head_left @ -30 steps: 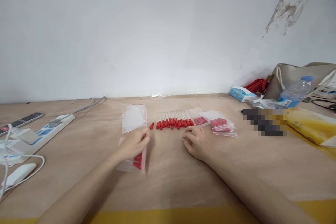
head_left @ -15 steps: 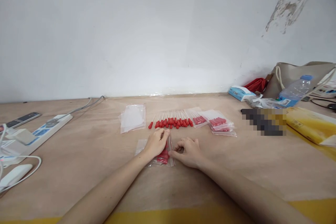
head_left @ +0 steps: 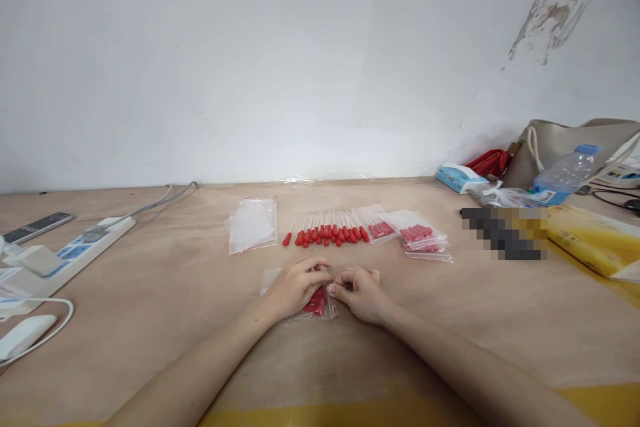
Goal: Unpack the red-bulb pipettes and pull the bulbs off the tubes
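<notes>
Slid rightward between the bench's (head_left: 150, 307) front and back edges, a clear plastic bag (head_left: 329, 311) of red bulbs (head_left: 315, 305) now gets two-handed work, left hand (head_left: 297, 285) atop, grip hidden, right hand (head_left: 361, 291) apparently pinching its rim.

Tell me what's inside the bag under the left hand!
Red bulbs show through the clear bag. The left hand covers much of it, so what lies there can't be seen.
</notes>
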Tool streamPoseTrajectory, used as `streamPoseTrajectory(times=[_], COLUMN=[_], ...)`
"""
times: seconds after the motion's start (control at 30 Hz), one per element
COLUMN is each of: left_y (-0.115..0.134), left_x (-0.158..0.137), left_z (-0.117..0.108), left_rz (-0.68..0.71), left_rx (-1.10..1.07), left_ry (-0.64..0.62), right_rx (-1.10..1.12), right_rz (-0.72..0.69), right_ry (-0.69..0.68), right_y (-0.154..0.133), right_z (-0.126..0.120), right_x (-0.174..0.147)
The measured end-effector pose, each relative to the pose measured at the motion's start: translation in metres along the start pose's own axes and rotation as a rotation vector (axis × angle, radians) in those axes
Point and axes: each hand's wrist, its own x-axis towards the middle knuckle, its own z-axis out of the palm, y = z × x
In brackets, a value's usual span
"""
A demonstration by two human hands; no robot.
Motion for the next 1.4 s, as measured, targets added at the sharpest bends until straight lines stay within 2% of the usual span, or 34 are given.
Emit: streamPoseTrajectory(times=[0.3,0.5,0.7,1.1,1.4], left_y=[-0.008,-0.007,-0.011,-0.008,-0.007], left_x=[0.0,-0.001,0.0,0.001,0.001], left_z=[0.0,0.001,-0.001,-0.003,-0.004], left_rz=[0.136,0.148,0.142,0.172,0.184], left_rx=[0.089,0.107,0.049,0.069,0.106], left_ry=[0.075,0.113,0.212,0.085,0.083], right_rx=[-0.003,0.0,-0.025,-0.031,-0.023], right_rz=[-0.025,-0.021,-0.013,-0.017,-0.044], right_ry=[-0.012,0.001,0.009,-0.02,-0.044], right_y=[0.002,0.003,0.004,0.002,0.003], right_z=[0.001,0.003,0.004,0.001,-0.001], right_x=[0.001,0.001,0.002,0.0,-0.001])
